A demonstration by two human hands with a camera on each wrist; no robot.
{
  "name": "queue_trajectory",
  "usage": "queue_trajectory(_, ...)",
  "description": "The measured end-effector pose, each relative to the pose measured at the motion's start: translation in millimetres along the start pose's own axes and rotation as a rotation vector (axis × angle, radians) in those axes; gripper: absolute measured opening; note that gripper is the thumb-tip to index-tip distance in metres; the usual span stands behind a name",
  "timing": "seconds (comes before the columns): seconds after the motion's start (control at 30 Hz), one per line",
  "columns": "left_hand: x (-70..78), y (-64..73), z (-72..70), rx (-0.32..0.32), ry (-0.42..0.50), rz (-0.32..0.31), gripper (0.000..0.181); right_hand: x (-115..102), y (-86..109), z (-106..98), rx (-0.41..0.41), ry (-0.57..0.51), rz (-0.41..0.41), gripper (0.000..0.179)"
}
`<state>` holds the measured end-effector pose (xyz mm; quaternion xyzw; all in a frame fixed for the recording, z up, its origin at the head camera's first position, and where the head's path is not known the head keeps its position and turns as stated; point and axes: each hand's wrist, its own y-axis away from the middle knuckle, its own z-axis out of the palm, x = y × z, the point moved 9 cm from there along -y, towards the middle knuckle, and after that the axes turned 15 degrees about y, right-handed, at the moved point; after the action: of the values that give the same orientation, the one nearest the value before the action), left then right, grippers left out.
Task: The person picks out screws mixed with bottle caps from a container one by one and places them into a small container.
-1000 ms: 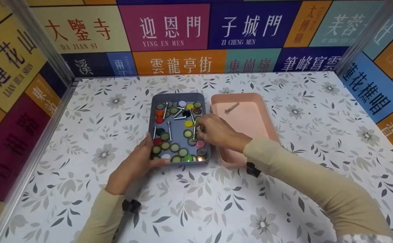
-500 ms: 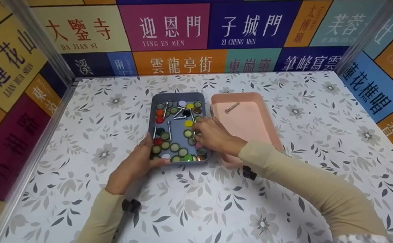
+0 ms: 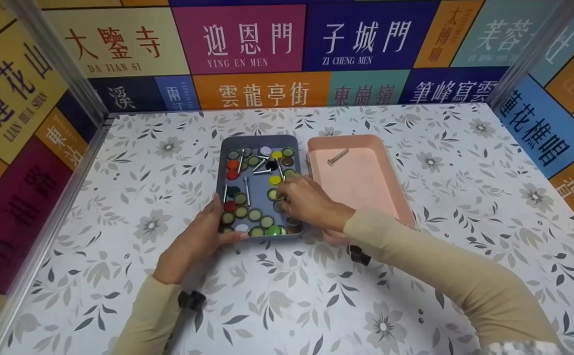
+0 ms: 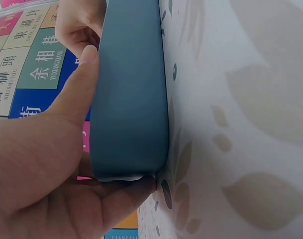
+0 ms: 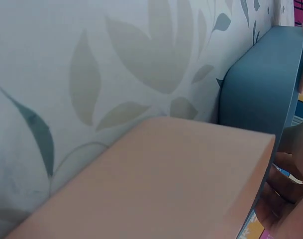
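Bolts [image 3: 247, 192] and caps [image 3: 254, 214] lie in the gray tray [image 3: 259, 189], its near-left corner gripped by the left hand [image 3: 199, 238], likely for steadiness, while the right hand [image 3: 310, 201] curls over the tray's right edge, any pinch hidden.

Magenta panel [image 3: 247, 39]: YING EN MEN; blue panel [image 3: 369, 39] (adjoining): ZI CHENG MEN

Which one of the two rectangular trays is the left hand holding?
The blue-grey rectangular tray with bottle caps: the left hand grips its near left corner. That hand does not touch the pink tray.
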<state>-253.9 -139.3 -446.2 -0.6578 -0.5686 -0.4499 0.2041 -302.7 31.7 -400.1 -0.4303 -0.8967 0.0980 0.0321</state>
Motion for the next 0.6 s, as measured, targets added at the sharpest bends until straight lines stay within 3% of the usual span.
queue_trajectory(0.6, 0.2, 0.0, -0.7, -0.001, -0.024, 0.005, 0.117, -2.5, -3.4, 7.7, -0.053, -0.009, 0.038, 0.01)
